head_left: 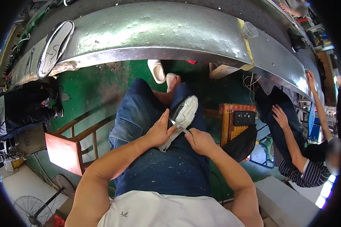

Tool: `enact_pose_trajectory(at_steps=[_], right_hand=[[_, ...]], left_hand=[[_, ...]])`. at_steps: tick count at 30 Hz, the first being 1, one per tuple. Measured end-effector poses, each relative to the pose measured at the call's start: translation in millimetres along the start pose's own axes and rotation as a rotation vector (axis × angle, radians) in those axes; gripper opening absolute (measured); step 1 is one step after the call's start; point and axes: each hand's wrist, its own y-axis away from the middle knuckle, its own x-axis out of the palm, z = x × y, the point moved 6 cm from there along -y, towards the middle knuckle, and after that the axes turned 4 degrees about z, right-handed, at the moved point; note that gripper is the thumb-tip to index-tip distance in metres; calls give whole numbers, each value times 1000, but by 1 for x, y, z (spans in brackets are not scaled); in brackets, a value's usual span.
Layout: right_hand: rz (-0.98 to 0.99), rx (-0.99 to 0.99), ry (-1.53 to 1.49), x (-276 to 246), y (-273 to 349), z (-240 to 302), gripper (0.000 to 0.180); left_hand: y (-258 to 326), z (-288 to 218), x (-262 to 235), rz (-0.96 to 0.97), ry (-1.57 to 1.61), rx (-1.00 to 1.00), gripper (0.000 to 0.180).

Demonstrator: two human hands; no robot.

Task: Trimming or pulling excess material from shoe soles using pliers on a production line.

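Note:
Across my lap lies a shoe (186, 112) with its pale underside turned up and a dark edge around it. My left hand (161, 130) is closed around the shoe's side near its middle, fingers along the edge. In my right hand (200, 141) I grip a short metal hand tool (180, 126), which crosses the shoe's underside; its exact kind is too small to make out. The near end of the shoe rests against my dark blue apron (161, 172), partly hidden by my left hand.
A long metal-topped bench (159, 32) runs ahead of me, with another upturned shoe (56, 49) at its left and a clear plastic cup (249, 30) at its right. A wooden chair (65, 151) stands left. A co-worker (305, 170) sits right; a fan (32, 212) is lower left.

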Motion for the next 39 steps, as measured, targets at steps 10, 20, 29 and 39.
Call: enact_pose_trajectory(at_steps=[10, 20, 29, 39], right_hand=[[26, 51, -122, -15, 10, 19, 43], [-122, 114, -427, 2, 33, -16, 36], [131, 132, 12, 6, 7, 2, 40], [-239, 104, -752, 6, 27, -40, 43]], left_hand=[[23, 3, -16, 413, 359, -1, 102], [18, 33, 4, 204, 370, 220, 91], [20, 29, -1, 251, 358, 101, 94], [24, 23, -49, 223, 703, 67, 70]])
